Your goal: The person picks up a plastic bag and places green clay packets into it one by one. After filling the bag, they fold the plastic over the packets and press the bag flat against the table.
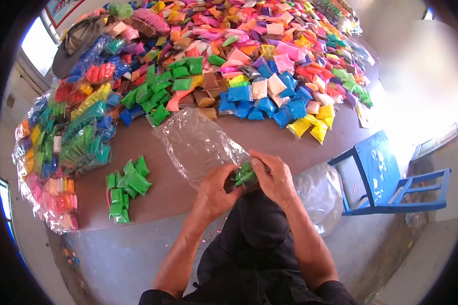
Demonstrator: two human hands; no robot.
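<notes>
At the table's front edge my left hand [218, 190] and my right hand [273, 175] are close together, with a small bundle of green packets [245, 174] between them. The fingers of both hands are closed around it. A large clear plastic bag [196, 145] lies on the table, stretching from my hands toward the back left. To the left on the brown table rests a loose group of green packets [130, 184]. Another group of green packets [160, 87] lies beyond the bag.
A big heap of colourful packets [254, 46] covers the table's back. Filled clear bags [84, 134] line the left side, with a dark cap [79, 46] above them. A blue chair [379, 168] and another clear bag [318, 195] are at the right.
</notes>
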